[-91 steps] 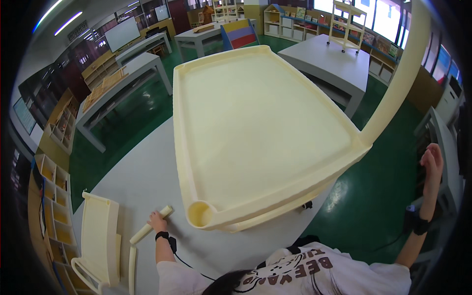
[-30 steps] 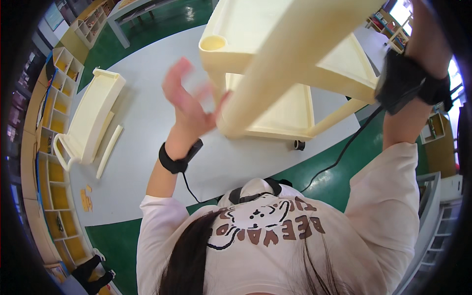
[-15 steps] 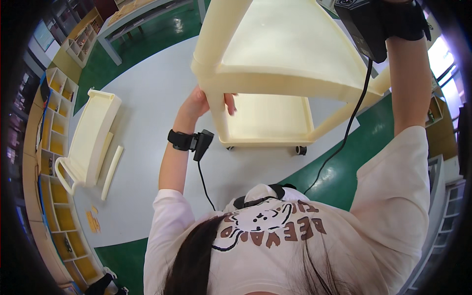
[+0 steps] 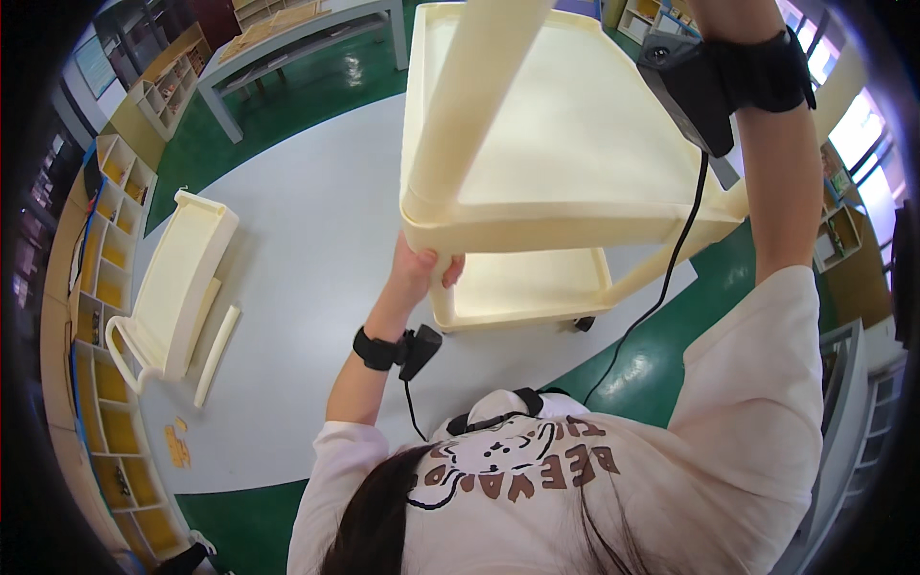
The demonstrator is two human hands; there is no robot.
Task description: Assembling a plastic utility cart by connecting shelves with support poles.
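Observation:
In front of me stands a cream plastic cart with an upper shelf (image 4: 575,125), a lower shelf (image 4: 527,287) and thick round posts (image 4: 479,96). My left hand (image 4: 419,271) is wrapped round the post just beneath the near left corner of the upper shelf, thumb and fingertips showing. At the upper right my right forearm (image 4: 781,192) reaches up past the cart, and its hand lies beyond the top edge of the picture. Each wrist wears a black strapped device with a cable. A small caster (image 4: 584,325) shows under the lower shelf.
On the grey floor area (image 4: 287,287) to the left lies another cream shelf piece (image 4: 182,278) with a curved handle. Beside it is a loose cream tube (image 4: 218,355), and small yellow pieces (image 4: 176,446) lie nearer. Low cubby shelves (image 4: 110,383) line the left; a table (image 4: 307,38) stands behind.
The cart's shelves appear lower in the picture, with more of the upper shelf in view. My left hand sits lower and slightly further right, still on the post.

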